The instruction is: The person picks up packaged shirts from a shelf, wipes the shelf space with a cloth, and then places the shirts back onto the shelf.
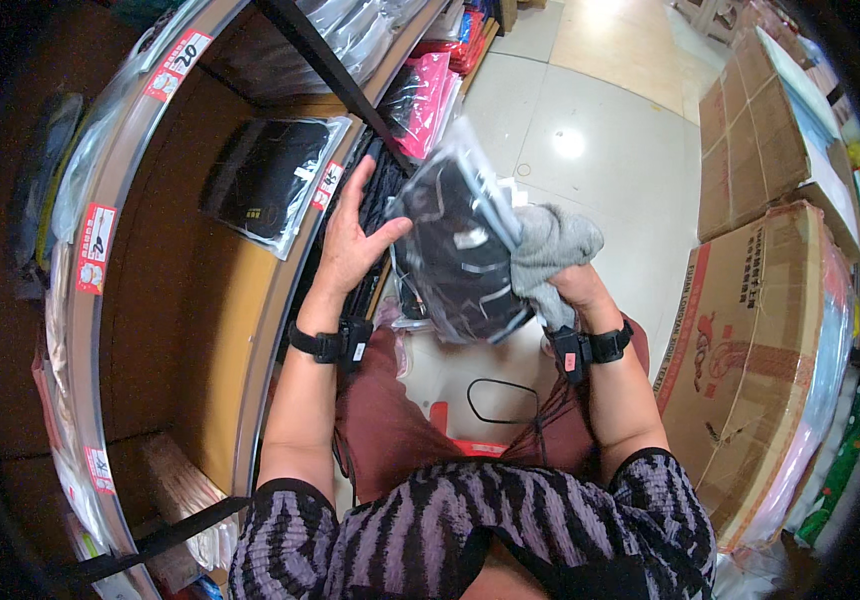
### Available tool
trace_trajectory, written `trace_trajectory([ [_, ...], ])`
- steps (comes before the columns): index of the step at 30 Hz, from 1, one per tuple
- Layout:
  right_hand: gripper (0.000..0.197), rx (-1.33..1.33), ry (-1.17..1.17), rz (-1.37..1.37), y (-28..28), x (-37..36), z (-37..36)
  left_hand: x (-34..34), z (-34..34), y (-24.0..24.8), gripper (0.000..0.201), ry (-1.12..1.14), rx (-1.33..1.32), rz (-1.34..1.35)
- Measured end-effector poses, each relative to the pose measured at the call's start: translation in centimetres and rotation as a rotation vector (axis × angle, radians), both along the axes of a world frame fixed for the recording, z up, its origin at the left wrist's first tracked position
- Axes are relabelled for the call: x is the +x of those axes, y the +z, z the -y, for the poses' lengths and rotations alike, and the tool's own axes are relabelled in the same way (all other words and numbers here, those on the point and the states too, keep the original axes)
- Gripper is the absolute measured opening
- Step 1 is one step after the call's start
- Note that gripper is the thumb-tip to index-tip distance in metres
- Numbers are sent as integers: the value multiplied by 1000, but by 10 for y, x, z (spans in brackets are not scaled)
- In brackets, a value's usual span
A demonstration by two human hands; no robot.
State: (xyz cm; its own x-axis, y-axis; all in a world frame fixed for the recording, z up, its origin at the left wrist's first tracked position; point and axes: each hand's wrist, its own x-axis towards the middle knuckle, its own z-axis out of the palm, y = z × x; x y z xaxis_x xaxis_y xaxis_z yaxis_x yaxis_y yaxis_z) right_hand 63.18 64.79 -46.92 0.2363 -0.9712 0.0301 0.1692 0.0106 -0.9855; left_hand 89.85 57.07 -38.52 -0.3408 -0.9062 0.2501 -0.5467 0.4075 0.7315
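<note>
A clear plastic package of folded black cloth [457,262] is held up in front of me, tilted, above the floor. My left hand [352,245] is at its left side, fingers stretched and apart. The thumb reaches the package's edge; I cannot tell whether it touches. On the other side my right hand [578,287] is closed around a crumpled grey cloth [556,245], which presses against the package's right edge. The right fingertips are hidden behind the cloth. Another flat package of black cloth [268,180] lies on the wooden shelf [235,335] to the left.
Shelves with red-and-white price tags [97,248] line the left, with a dark metal post [325,65] between sections. Pink bagged goods [418,100] sit farther along. Large cardboard boxes [740,350] stand on the right. Pale floor tiles [600,170] run between.
</note>
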Motion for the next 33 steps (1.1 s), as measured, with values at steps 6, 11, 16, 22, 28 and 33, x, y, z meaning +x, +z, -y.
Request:
trace_trajectory([
  [6, 41, -35, -11, -149, -3, -7, 3, -2, 10, -10, 60, -340, 848, -357],
  [11, 32, -5, -95, -263, -21, -13, 13, 3, -10, -23, 44, -293, 969, -420],
  [16, 26, 33, -410, -366, -27, -8, 19, 10, -15, -39, 31, -210, 939, -478],
  [22, 32, -102, -613, 100, 16, -16, 18, 11, -23, -48, 38, 65, 811, -866],
  [28, 38, -613, -185, -563, 8, 85, 9, -21, -38, -78, 40, -67, 797, -782],
  [33, 46, -641, -297, -639, 13, 87, 28, -29, -41, -77, 30, -187, 855, -1060],
])
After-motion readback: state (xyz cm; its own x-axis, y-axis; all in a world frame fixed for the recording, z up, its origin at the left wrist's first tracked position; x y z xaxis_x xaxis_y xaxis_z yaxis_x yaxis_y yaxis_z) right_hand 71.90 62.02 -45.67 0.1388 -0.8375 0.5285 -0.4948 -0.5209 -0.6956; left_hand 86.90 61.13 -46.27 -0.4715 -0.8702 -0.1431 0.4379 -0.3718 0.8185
